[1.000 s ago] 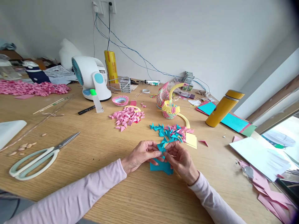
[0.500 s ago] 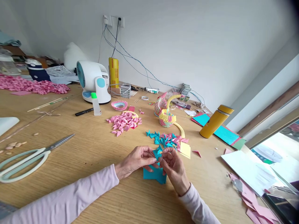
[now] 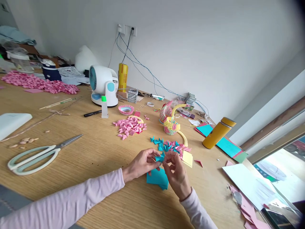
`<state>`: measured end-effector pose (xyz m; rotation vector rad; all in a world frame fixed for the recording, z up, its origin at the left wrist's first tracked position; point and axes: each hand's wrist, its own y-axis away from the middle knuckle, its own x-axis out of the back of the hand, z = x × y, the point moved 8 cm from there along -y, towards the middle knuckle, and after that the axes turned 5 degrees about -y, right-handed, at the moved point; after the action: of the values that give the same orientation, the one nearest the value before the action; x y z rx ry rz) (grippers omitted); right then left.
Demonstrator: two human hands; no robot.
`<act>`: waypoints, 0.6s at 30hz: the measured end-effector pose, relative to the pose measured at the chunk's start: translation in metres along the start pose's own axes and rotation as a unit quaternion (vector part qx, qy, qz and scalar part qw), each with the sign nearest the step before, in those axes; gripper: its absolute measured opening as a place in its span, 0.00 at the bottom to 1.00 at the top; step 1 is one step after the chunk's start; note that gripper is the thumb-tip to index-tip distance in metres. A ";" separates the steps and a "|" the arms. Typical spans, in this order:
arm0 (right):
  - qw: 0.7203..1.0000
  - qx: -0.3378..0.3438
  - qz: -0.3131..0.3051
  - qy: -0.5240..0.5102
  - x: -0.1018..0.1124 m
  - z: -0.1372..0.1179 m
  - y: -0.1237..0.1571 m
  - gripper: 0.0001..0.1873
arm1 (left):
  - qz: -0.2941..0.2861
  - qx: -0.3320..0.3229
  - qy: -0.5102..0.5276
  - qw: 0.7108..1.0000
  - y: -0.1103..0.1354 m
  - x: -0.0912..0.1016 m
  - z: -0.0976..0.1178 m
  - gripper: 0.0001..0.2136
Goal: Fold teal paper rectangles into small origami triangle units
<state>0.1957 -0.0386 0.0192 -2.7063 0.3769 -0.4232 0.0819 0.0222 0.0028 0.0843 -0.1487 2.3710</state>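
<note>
My left hand (image 3: 140,164) and my right hand (image 3: 175,173) meet over the wooden table (image 3: 100,152), both pinching a small folded teal paper piece (image 3: 160,157) between their fingertips. Under the hands lies a stack of flat teal paper sheets (image 3: 156,178). Just beyond the fingers is a heap of folded teal and pink triangle pieces (image 3: 169,146), with a yellow paper square (image 3: 187,158) beside it on the right.
Large scissors (image 3: 38,155) lie at the left. A pile of pink triangles (image 3: 130,125), a paper swan model (image 3: 170,117), a white desk fan (image 3: 103,86), a glue bottle (image 3: 104,107) and a yellow flask (image 3: 218,133) stand farther back. White and pink papers (image 3: 250,187) cover the right edge.
The view has swung to the right and tilted, so the things on the table shifted in the frame. Both hands keep working the teal piece, now held slightly lower over the stack.
</note>
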 end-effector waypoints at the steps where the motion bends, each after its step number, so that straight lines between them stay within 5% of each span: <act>1: 0.999 0.019 -0.021 0.030 0.000 -0.005 -0.002 0.12 | 0.012 -0.033 -0.055 0.998 0.000 0.004 0.006 0.17; 4: 0.991 0.055 -0.088 0.085 -0.004 -0.016 -0.006 0.13 | 0.047 -0.105 -0.177 0.977 0.002 0.012 0.022 0.12; 7: 0.989 0.060 -0.096 0.092 -0.005 -0.017 -0.010 0.12 | 0.051 -0.097 -0.199 0.974 0.000 0.014 0.022 0.09; 13: 0.994 -0.063 0.001 -0.094 -0.002 0.020 -0.013 0.12 | 0.016 0.016 -0.042 0.999 -0.005 0.008 -0.003 0.17; 18: 0.965 -0.170 0.036 -0.194 -0.004 0.039 -0.006 0.20 | 0.051 0.013 0.025 0.998 -0.005 0.014 -0.003 0.17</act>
<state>0.2069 -0.0190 -0.0141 -3.0003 0.4683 0.2165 0.0749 0.0357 0.0020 0.0292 -0.1002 2.4744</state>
